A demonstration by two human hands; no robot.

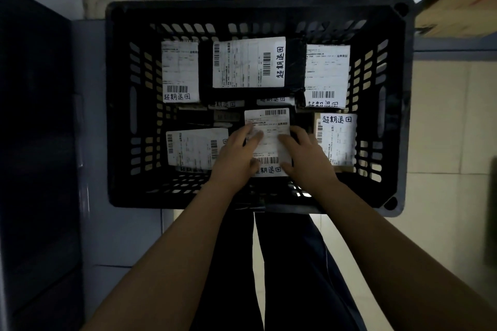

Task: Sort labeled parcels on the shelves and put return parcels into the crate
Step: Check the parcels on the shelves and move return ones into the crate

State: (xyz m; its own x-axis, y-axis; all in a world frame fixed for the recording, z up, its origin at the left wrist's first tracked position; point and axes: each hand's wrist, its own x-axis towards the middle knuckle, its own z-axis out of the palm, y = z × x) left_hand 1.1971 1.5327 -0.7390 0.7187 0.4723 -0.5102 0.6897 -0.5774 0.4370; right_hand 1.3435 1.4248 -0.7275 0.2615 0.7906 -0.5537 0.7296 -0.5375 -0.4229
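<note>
Where the return parcel (269,146) is lying: in the black crate (121,105), near its middle front, among other labelled parcels (248,62)
Left hand (236,153): is lying flat, fingers spread on the parcel's label
Right hand (304,156): is pressing flat, fingers straight on the label

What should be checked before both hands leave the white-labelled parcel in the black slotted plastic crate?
1. White-labelled parcel inside black slotted plastic crate: ok.
2. Handwritten mark at its label's near edge visible: ok.
3. Left hand and right hand both rest on it: ok.
4. Parcel lies flat on those beneath: cannot tell.
5. Brown cardboard parcel to its right, own mark showing: ok.
</note>
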